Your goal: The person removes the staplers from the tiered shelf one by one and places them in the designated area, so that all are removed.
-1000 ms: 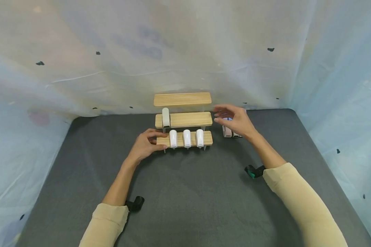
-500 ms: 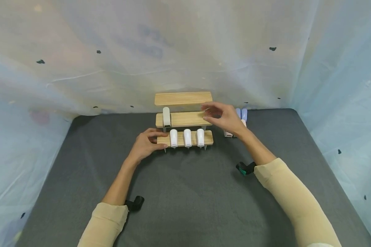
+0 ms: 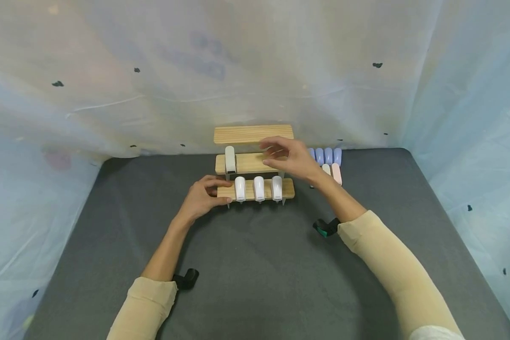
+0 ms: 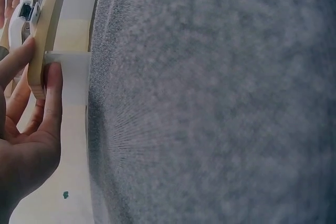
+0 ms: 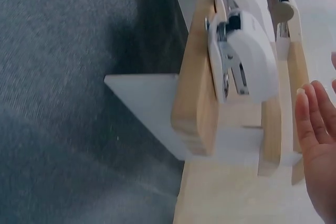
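A three-tier wooden stand (image 3: 288,188) is at the back of the table. My left hand (image 3: 199,197) pinches the left end of its lowest shelf; the left wrist view shows thumb and fingers around the board (image 4: 38,74). Three white staplers (image 3: 259,189) stand in a row on that shelf. One cream stapler (image 3: 230,159) stands at the left of the middle shelf. My right hand (image 3: 295,158) is over the right part of the middle shelf, fingers loosely bent and thumb apart, nothing visible between them. In the right wrist view this hand (image 5: 320,150) is beside the upper shelves.
Right of the stand, several blue staplers (image 3: 328,156) line up at the back, with a cream one (image 3: 326,169) and a pink one (image 3: 336,174) in front, partly behind my right arm. Plastic sheeting (image 3: 255,61) hangs behind the grey table (image 3: 255,264).
My right hand has moved left from the staplers beside the stand to the middle shelf, uncovering more of the blue and pink ones. My left hand keeps its hold on the lowest shelf.
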`<control>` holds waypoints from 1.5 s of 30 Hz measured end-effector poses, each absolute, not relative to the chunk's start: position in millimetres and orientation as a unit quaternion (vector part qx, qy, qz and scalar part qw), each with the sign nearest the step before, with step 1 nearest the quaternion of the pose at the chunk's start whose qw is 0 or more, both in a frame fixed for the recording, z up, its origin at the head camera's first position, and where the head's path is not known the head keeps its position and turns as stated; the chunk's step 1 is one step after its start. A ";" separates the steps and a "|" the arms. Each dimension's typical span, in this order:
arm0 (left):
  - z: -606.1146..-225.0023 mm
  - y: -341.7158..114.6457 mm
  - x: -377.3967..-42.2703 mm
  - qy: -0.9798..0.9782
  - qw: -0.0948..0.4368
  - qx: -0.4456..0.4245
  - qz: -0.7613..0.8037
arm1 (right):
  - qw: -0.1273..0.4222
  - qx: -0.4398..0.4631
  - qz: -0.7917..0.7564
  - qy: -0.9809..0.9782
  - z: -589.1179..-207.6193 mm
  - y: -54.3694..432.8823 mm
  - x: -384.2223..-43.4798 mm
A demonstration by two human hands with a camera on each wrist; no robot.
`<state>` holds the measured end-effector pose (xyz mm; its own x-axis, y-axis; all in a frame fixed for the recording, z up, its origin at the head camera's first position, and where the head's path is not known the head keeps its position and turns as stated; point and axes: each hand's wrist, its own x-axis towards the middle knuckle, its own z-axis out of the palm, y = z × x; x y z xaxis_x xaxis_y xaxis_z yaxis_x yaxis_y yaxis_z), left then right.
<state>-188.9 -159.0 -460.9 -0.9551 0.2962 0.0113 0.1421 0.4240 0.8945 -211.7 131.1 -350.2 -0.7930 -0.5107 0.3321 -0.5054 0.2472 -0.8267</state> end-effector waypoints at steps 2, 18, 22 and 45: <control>-460.9 -159.5 -188.3 0.841 0.076 0.130 0.519 | 0.015 -0.322 -0.529 0.785 -351.4 126.7 -212.2; -456.2 -156.3 -189.0 0.847 0.089 0.110 0.512 | 0.080 -0.311 -0.537 0.780 -352.0 96.9 -215.4; -455.8 -155.7 -189.6 0.847 0.089 0.110 0.512 | 0.088 -0.304 -0.531 0.786 -352.6 91.8 -215.7; -454.1 -158.5 -188.0 0.846 0.103 0.104 0.513 | 0.025 -0.312 -0.444 0.840 -391.4 66.1 -233.4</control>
<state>-188.0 -158.5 -454.1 -0.9571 0.2815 -0.0686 0.0692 0.4520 0.8893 -233.4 66.1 -391.4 -0.8041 -0.5457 0.2358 -0.5021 0.4111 -0.7608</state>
